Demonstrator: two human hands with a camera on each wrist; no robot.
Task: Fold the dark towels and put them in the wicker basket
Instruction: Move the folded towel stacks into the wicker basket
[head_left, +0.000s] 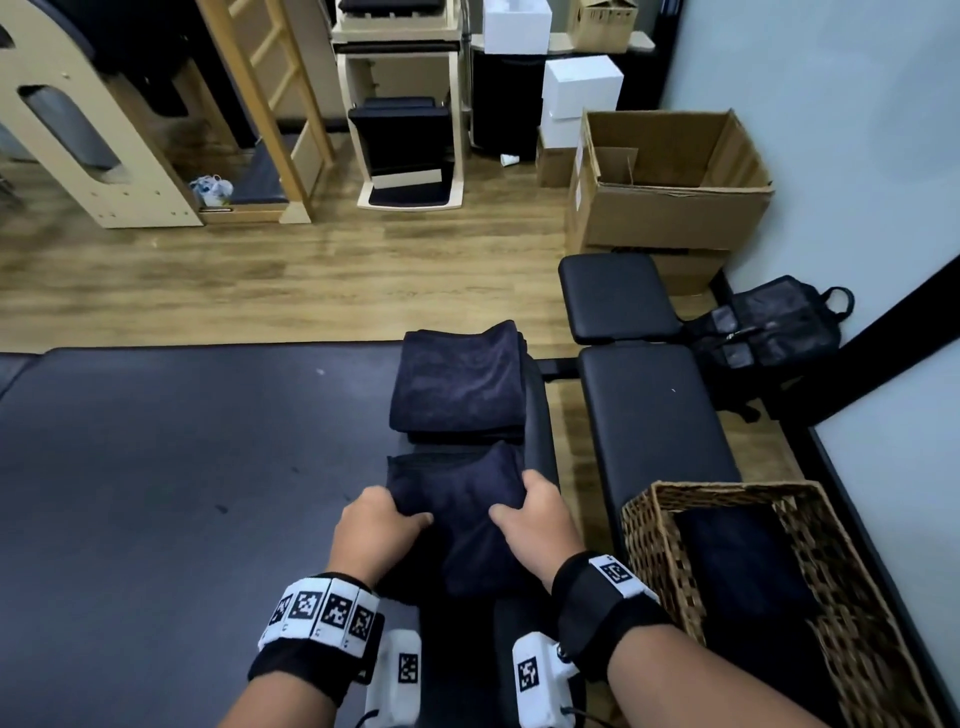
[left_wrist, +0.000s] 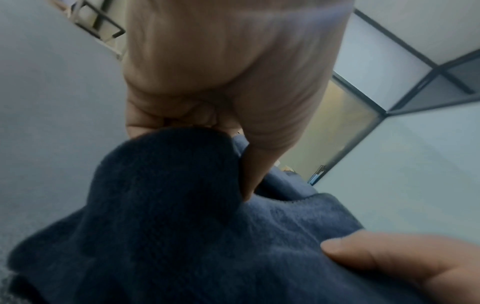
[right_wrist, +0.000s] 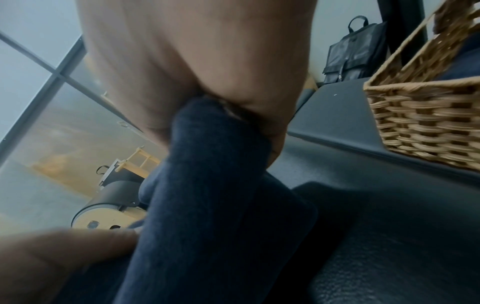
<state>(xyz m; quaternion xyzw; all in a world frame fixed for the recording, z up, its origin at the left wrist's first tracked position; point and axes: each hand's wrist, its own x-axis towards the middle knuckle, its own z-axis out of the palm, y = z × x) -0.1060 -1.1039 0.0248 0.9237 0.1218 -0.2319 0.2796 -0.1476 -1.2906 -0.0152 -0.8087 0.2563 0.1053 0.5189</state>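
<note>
The folded towel (head_left: 457, 519) lies at the mat's (head_left: 156, 467) right edge, near the wicker basket (head_left: 649, 525); left hand (head_left: 376, 530) and right hand (head_left: 537, 519) grip its sides, fingers curled.

Pilates or fitness studio: pale wooden arched ladder barrel (head_left: 78, 119), black padded vinyl bench (head_left: 649, 395), light plank wood floor (head_left: 260, 270).
</note>
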